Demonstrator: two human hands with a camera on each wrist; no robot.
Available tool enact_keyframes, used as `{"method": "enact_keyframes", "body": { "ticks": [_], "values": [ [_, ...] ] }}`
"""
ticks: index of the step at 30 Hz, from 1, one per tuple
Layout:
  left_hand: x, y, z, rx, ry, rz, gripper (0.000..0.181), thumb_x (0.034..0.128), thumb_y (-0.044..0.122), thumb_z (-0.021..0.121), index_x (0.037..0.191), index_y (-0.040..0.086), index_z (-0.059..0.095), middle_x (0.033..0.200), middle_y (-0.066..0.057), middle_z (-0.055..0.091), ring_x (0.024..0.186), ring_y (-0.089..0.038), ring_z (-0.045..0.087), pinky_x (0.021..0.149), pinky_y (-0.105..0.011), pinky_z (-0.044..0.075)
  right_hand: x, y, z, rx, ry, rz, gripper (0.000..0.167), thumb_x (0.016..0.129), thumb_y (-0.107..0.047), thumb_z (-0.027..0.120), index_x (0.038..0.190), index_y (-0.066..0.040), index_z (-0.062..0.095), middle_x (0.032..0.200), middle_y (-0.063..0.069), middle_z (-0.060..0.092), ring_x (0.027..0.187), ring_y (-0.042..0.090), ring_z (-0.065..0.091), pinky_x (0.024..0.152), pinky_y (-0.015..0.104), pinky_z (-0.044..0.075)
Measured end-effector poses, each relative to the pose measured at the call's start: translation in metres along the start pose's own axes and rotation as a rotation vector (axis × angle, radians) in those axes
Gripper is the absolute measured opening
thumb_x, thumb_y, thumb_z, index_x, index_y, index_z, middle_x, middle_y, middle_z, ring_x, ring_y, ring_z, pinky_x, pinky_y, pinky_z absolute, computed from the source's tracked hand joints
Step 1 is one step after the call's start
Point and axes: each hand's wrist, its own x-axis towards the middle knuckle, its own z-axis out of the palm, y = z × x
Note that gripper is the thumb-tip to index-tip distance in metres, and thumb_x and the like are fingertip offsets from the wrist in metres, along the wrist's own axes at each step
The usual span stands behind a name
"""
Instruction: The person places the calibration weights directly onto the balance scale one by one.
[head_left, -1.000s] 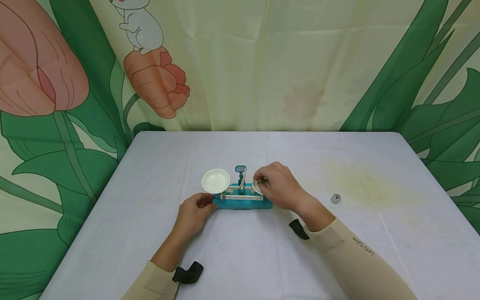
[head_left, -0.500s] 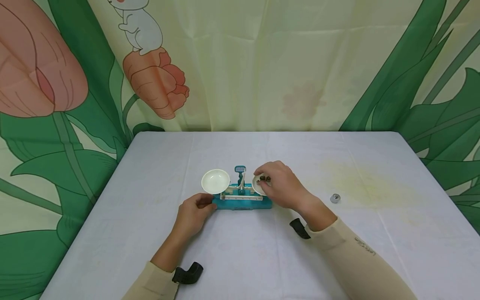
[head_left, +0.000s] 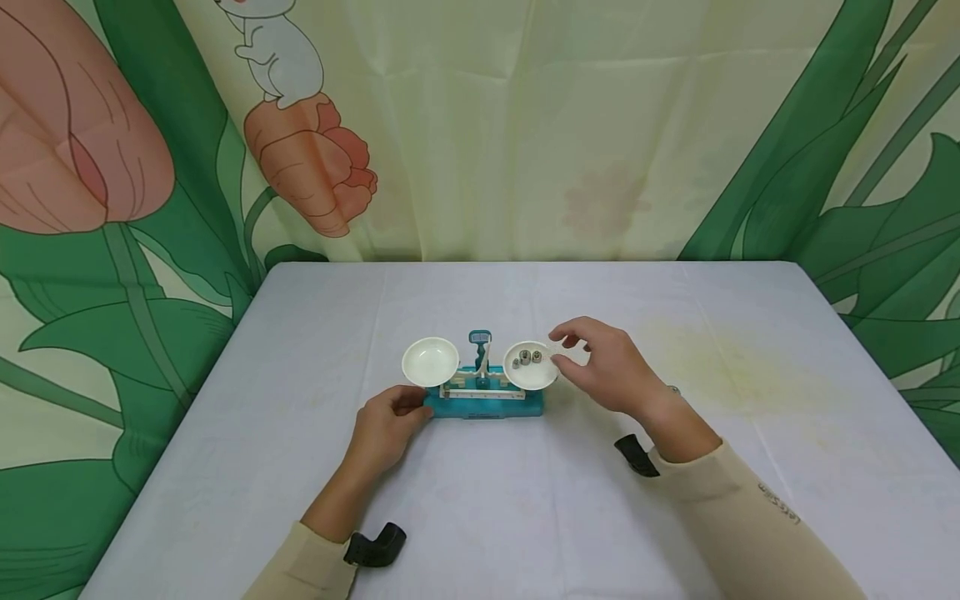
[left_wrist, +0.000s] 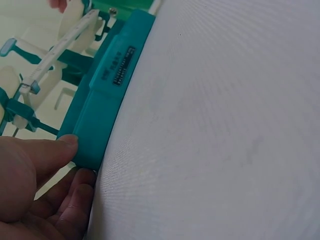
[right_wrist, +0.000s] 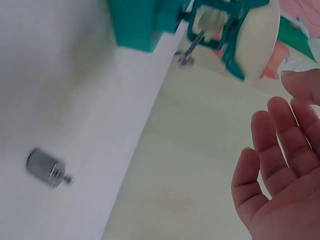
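Note:
A teal balance scale (head_left: 484,406) stands on the table with two white pans. The left pan (head_left: 431,362) holds nothing; several small metal weights (head_left: 526,357) stand in the right pan (head_left: 531,382). My left hand (head_left: 386,429) grips the left end of the base; in the left wrist view the thumb (left_wrist: 65,145) lies on its corner and the fingers curl at its end. Just right of the right pan, my right hand (head_left: 603,362) has its fingers parted and holds nothing. A larger metal weight (right_wrist: 46,167) stands on the table, mostly hidden behind the right wrist in the head view.
A white cloth covers the table (head_left: 465,508), with a faint yellowish stain at right. Behind its far edge hangs a printed curtain (head_left: 525,133) with leaves, a rabbit and a carrot. Black wrist mounts (head_left: 377,546) sit at both cuffs.
My right hand has let go of the small weights in the right pan and moved right, so pan and weights show fully. The left hand stays on the base.

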Motion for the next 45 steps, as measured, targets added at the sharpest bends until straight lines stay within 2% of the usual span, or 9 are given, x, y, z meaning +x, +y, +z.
{"method": "enact_keyframes", "body": {
  "ticks": [3, 10, 15, 21, 33, 40, 45],
  "values": [
    [0.0, 0.0, 0.0, 0.002, 0.0, 0.004, 0.031, 0.0904, 0.011, 0.074, 0.119, 0.001, 0.068, 0.111, -0.011, 0.07, 0.101, -0.025, 0.067, 0.085, -0.038, 0.057, -0.006, 0.01, -0.007, 0.0, -0.013, 0.043, 0.028, 0.088, -0.003, 0.073, 0.114, -0.002, 0.067, 0.108, 0.01, 0.069, 0.097, 0.028, 0.064, 0.084, 0.049, 0.053],
    [0.0, 0.001, -0.001, 0.008, 0.0, 0.002, 0.031, 0.0906, 0.012, 0.074, 0.119, 0.001, 0.068, 0.112, -0.011, 0.07, 0.101, -0.025, 0.067, 0.086, -0.039, 0.057, -0.019, 0.026, -0.02, 0.0, -0.113, 0.154, 0.035, 0.091, -0.009, 0.072, 0.124, -0.003, 0.065, 0.118, 0.012, 0.067, 0.103, 0.03, 0.062, 0.089, 0.049, 0.049],
    [0.0, 0.002, -0.002, 0.006, -0.003, -0.006, 0.031, 0.0908, 0.012, 0.074, 0.119, 0.001, 0.068, 0.112, -0.011, 0.07, 0.102, -0.025, 0.067, 0.087, -0.039, 0.056, -0.026, 0.034, -0.024, -0.016, -0.162, 0.214, 0.035, 0.09, -0.012, 0.071, 0.123, -0.002, 0.065, 0.118, 0.013, 0.067, 0.104, 0.03, 0.062, 0.09, 0.05, 0.05],
    [0.0, 0.002, -0.003, 0.0, -0.006, -0.02, 0.031, 0.091, 0.012, 0.074, 0.119, 0.001, 0.067, 0.112, -0.011, 0.07, 0.103, -0.025, 0.067, 0.087, -0.04, 0.056, -0.03, 0.044, -0.023, -0.05, -0.223, 0.272, 0.032, 0.09, -0.012, 0.071, 0.119, -0.002, 0.065, 0.113, 0.012, 0.067, 0.102, 0.03, 0.061, 0.084, 0.046, 0.05],
    [0.0, 0.002, -0.002, 0.008, -0.008, -0.009, 0.031, 0.0907, 0.012, 0.074, 0.119, 0.001, 0.068, 0.111, -0.011, 0.07, 0.101, -0.025, 0.067, 0.087, -0.04, 0.056, -0.035, 0.059, -0.014, -0.119, -0.263, 0.303, 0.021, 0.089, -0.011, 0.069, 0.109, -0.005, 0.069, 0.102, 0.004, 0.068, 0.095, 0.027, 0.061, 0.083, 0.045, 0.05],
    [0.0, 0.002, -0.001, 0.008, -0.009, -0.005, 0.031, 0.0907, 0.012, 0.074, 0.119, 0.0, 0.068, 0.111, -0.011, 0.07, 0.101, -0.025, 0.067, 0.087, -0.04, 0.056, -0.036, 0.062, -0.012, -0.156, -0.279, 0.278, 0.017, 0.088, -0.008, 0.069, 0.105, -0.003, 0.069, 0.097, 0.005, 0.069, 0.09, 0.026, 0.063, 0.081, 0.046, 0.051],
    [0.0, 0.002, 0.0, 0.003, -0.009, -0.004, 0.031, 0.0907, 0.012, 0.074, 0.119, 0.0, 0.067, 0.112, -0.011, 0.07, 0.101, -0.025, 0.067, 0.087, -0.039, 0.056, -0.036, 0.062, -0.008, -0.183, -0.316, 0.308, 0.017, 0.089, -0.007, 0.07, 0.105, -0.003, 0.069, 0.096, 0.005, 0.069, 0.088, 0.025, 0.062, 0.082, 0.046, 0.052]
  ]
}}
